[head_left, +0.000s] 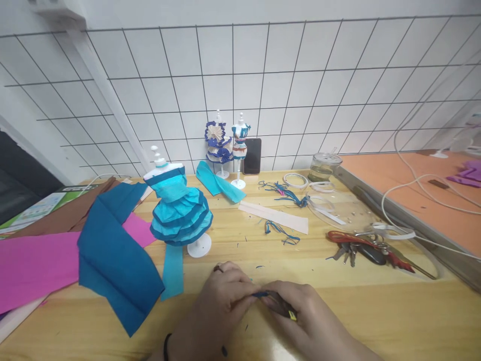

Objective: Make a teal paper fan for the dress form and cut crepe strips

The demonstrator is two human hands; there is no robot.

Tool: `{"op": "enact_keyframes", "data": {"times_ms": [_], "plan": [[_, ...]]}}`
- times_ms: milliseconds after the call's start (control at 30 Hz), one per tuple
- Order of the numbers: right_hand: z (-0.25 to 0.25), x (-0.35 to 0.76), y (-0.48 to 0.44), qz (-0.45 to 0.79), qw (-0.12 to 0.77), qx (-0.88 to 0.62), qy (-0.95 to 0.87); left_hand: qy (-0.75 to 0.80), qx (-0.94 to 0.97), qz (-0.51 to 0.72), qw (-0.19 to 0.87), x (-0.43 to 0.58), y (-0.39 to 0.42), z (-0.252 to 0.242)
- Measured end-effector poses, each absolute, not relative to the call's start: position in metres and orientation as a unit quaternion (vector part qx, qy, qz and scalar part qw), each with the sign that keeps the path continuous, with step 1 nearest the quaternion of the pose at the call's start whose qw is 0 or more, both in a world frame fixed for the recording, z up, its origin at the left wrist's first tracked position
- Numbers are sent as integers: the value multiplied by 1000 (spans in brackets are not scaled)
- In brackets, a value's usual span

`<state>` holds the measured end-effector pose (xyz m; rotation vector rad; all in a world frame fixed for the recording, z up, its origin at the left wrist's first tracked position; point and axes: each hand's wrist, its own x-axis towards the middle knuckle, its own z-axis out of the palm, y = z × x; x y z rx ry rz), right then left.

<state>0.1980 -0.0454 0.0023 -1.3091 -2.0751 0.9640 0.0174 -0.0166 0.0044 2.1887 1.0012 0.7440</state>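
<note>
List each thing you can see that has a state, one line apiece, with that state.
Left hand: pinching a small blue piece
Right hand: gripping a dark tool
Front mannequin: upright, dressed in ruffled layers
Phone: upright, screen dark
Dark-blue sheet: creased
Pale strip: flat
Jar: upright; whether lidded, unclear

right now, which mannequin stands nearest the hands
The turquoise-ruffled mannequin; the purple-and-cream one and blue-and-white one stand farther back.
</note>
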Motion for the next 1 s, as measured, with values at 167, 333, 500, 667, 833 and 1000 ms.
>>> {"op": "enact_keyframes", "data": {"times_ms": [167,333,500,667,833,1000], "plan": [[2,199,-42,337,276,-519,-736,418,763,291,398,18,-15,2],[5,205,-40,355,297,-568,-680,474,593,337,557,17,-16,2],[10,206,-41,389,275,-542,-693,472,519,338,627,18,-14,5],[8,203,-39,405,303,-531,-680,457,516,333,643,18,-12,9],[13,202,-40,476,341,-479,-654,461,484,324,669,15,-10,8],[21,201,-43,471,310,-471,-679,434,454,353,693,15,-12,4]]}}
